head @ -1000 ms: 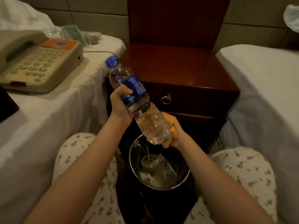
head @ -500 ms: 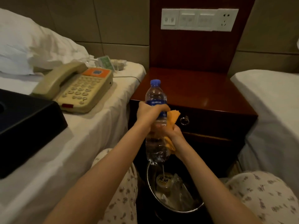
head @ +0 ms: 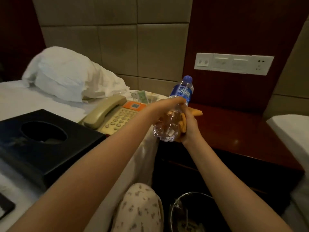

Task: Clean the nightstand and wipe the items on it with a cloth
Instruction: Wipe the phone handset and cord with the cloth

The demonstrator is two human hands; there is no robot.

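Observation:
A clear water bottle [head: 167,129] with a blue cap and blue label is held tilted above the left front corner of the dark red wooden nightstand [head: 234,131]. My left hand [head: 167,104] grips the bottle around its middle, just below the label. My right hand [head: 189,124] holds an orange cloth [head: 197,112] pressed against the bottle's lower right side. Part of the cloth sticks out past my fingers toward the nightstand top.
On the white bed at left lie a beige telephone [head: 113,116], a black tissue box [head: 41,141], small packets [head: 142,96] and a pillow [head: 66,74]. A lined waste bin [head: 189,213] stands on the floor below the nightstand. A switch panel [head: 234,63] is on the wall; another bed [head: 291,131] is at right.
Both hands have lifted the bottle from over the waste bin up to nightstand height. The bottle now tilts with its cap up and right, and the view has swung upward and left.

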